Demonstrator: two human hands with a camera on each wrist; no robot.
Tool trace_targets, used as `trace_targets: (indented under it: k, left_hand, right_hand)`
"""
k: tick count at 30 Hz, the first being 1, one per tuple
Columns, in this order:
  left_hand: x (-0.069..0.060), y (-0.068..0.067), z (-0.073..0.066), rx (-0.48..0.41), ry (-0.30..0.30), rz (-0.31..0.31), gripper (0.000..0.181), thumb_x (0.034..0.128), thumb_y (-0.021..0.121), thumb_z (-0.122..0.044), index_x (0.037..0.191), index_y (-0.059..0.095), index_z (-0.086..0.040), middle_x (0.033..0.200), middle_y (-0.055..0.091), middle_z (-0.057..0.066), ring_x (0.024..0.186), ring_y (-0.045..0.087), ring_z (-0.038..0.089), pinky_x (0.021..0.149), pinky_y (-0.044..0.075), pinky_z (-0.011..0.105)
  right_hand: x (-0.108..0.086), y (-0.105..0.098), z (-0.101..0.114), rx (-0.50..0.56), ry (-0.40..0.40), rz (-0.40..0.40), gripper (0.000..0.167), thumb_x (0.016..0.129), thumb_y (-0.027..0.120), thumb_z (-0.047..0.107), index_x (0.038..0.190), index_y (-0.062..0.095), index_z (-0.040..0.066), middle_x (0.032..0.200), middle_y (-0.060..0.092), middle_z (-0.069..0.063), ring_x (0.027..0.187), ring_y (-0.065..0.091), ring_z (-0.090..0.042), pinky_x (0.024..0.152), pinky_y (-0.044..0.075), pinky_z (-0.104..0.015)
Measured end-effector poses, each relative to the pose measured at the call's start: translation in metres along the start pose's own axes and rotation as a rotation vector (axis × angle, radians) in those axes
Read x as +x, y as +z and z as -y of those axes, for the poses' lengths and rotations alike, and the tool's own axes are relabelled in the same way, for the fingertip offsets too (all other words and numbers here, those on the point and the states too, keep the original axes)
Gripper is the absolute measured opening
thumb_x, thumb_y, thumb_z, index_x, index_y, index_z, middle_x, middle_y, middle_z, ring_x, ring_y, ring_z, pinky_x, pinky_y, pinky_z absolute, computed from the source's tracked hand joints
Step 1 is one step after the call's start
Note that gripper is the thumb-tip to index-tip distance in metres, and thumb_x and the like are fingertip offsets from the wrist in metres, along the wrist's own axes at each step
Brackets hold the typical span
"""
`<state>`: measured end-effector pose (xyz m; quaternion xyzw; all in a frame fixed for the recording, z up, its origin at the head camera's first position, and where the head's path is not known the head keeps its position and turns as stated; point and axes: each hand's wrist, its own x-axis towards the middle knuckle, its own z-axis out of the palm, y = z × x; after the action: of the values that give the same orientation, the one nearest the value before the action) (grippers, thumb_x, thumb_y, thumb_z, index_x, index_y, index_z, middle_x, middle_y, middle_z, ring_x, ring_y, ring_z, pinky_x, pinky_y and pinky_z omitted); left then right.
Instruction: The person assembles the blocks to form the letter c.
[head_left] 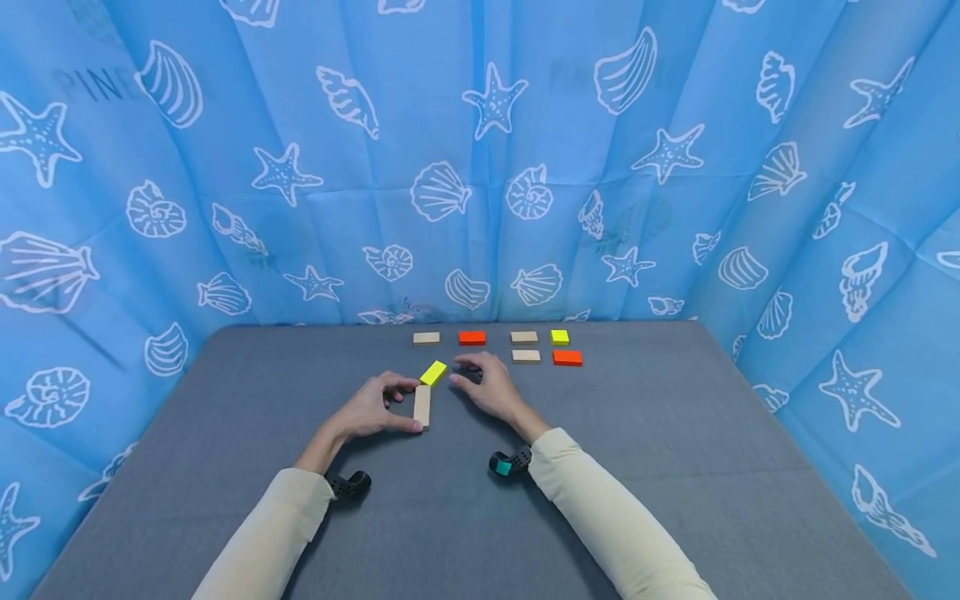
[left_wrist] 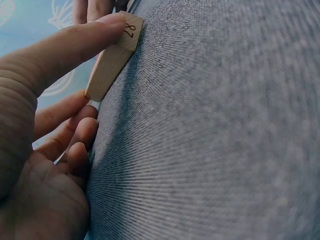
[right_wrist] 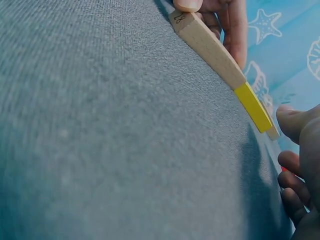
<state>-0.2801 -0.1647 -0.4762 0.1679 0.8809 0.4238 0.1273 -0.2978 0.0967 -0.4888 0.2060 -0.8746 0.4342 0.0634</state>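
The left hand (head_left: pixel 372 407) had its fingers pinching a pale block (head_left: pixel 422 406) lengthwise, seemingly to steady it; a yellow block (head_left: pixel 433 372) lay between them and the right hand (head_left: pixel 489 388), whose relaxed fingers held nothing.

The left hand (head_left: pixel 372 406) pinches a wooden block (head_left: pixel 422 406) on the desk (head_left: pixel 420 525); a yellow block (head_left: pixel 433 373) lies beside the right hand (head_left: pixel 487 387), six other blocks (head_left: pixel 472 337) beyond both.
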Motion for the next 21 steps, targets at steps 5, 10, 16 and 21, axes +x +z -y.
trace_targets:
  k: [5, 10, 16, 21]
  left_hand:
    - [0.0, 0.001, 0.0, -0.005, 0.002, -0.003, 0.074, 0.0729, 0.093, -0.038, 0.137, 0.063, -0.015, 0.125, 0.057, 0.005, 0.105, 0.051, 0.022, 0.089, 0.042, 0.039]
    - [0.0, 0.002, 0.0, -0.013, 0.006, -0.015, 0.077, 0.0727, 0.093, -0.037, 0.138, 0.061, -0.013, 0.126, 0.057, 0.005, 0.105, 0.051, 0.022, 0.088, 0.042, 0.039]
    - [0.0, 0.002, 0.0, -0.054, 0.018, -0.022, 0.077, 0.0738, 0.093, -0.034, 0.139, 0.06, -0.011, 0.125, 0.06, 0.006, 0.103, 0.052, 0.022, 0.085, 0.041, 0.037]
    - [0.002, 0.0, 0.0, -0.142, 0.007, -0.045, 0.064, 0.0825, 0.087, -0.031, 0.137, 0.062, -0.008, 0.12, 0.063, 0.008, 0.098, 0.055, 0.024, 0.079, 0.045, 0.037]
  right_hand:
    - [-0.004, -0.005, -0.001, 0.009, 0.01, -0.001, 0.039, 0.097, 0.071, 0.02, 0.132, 0.065, 0.005, 0.123, 0.064, -0.013, 0.115, 0.058, -0.029, 0.1, 0.043, -0.048]
    - [-0.006, -0.009, -0.006, -0.019, 0.014, -0.02, 0.039, 0.096, 0.073, 0.021, 0.131, 0.066, 0.005, 0.122, 0.065, -0.012, 0.113, 0.058, -0.027, 0.1, 0.044, -0.046]
    - [-0.008, -0.01, -0.01, -0.032, 0.025, -0.032, 0.038, 0.095, 0.075, 0.022, 0.129, 0.068, 0.007, 0.119, 0.066, -0.01, 0.111, 0.059, -0.026, 0.098, 0.045, -0.045]
    - [-0.009, -0.01, -0.013, -0.023, 0.023, -0.044, 0.039, 0.094, 0.076, 0.021, 0.128, 0.069, 0.006, 0.118, 0.066, -0.01, 0.11, 0.059, -0.027, 0.097, 0.046, -0.045]
